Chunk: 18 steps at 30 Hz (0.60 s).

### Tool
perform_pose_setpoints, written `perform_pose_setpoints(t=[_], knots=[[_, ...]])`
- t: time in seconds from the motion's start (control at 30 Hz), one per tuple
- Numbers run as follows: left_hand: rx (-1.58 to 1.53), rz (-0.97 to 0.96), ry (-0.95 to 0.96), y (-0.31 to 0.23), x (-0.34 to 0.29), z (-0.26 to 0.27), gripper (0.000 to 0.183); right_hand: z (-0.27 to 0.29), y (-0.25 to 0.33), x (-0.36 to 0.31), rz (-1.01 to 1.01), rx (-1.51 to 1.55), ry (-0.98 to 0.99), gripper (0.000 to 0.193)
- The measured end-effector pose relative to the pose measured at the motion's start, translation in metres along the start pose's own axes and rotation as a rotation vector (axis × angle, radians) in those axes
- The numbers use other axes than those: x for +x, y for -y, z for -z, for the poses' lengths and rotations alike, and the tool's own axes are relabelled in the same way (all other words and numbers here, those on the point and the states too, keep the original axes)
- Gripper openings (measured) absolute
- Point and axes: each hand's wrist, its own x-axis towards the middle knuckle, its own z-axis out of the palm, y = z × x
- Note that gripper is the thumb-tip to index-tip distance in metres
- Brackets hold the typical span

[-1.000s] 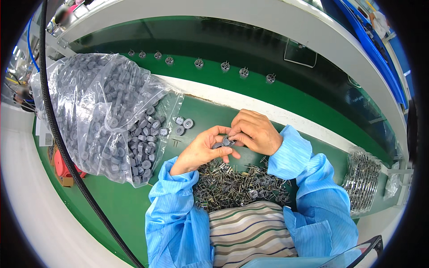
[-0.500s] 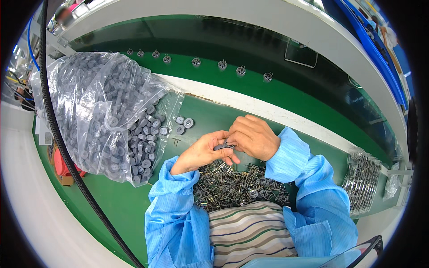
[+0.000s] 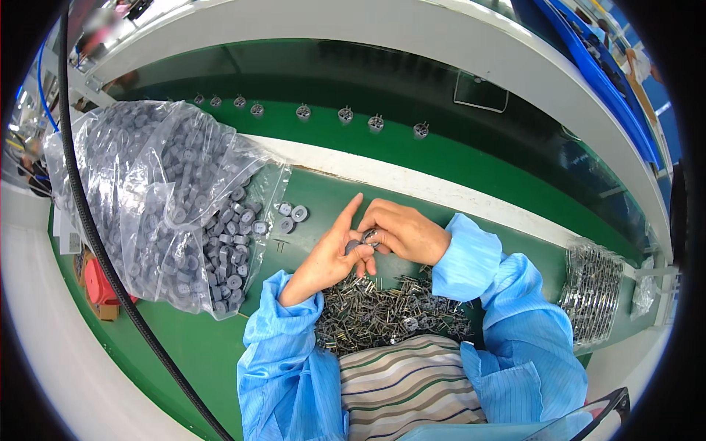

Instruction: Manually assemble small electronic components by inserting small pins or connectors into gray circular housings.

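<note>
Grey round caps are filling a big clear plastic bag (image 3: 158, 198) that is slumping on the green table (image 3: 184, 345) at the person's left, its mouth spilling toward the middle. Beyond it, a green conveyor belt (image 3: 471, 158) is carrying a row of small assembled parts (image 3: 346, 114). Nearer the person, a heap of small metal pins (image 3: 386, 312) is lying against the striped cloth (image 3: 404, 382) at their front, just below both hands. At the far right a tray of metal pieces (image 3: 592, 294) is sitting near the table's edge. A few loose caps (image 3: 292, 214) are resting just outside the bag's mouth. The left hand (image 3: 331, 253) is pinching one grey cap (image 3: 354, 246) between thumb and bent fingers, index finger sticking straight out. The right hand (image 3: 404, 231) is meeting it, fingers closing on the same cap from the other side, above the pin heap.
</note>
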Motion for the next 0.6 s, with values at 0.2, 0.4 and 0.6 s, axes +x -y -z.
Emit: perform_pose_setpoints(t=[0.2, 0.4, 0.6], knots=[[-0.403, -0.276, -0.446, 0.008, 0.005, 0.02, 0.016, 0.082, -0.093, 0.019, -0.106, -0.319, -0.595, 0.007], [-0.576, -0.318, -0.488, 0.01, 0.006, 0.019, 0.026, 0.114, -0.139, -0.001, -0.224, -0.887, -0.683, 0.011], [-0.446, -0.505, -0.486, 0.009, 0.007, 0.021, 0.035, 0.023, -0.033, 0.02, 0.136, -0.215, -0.162, 0.015]])
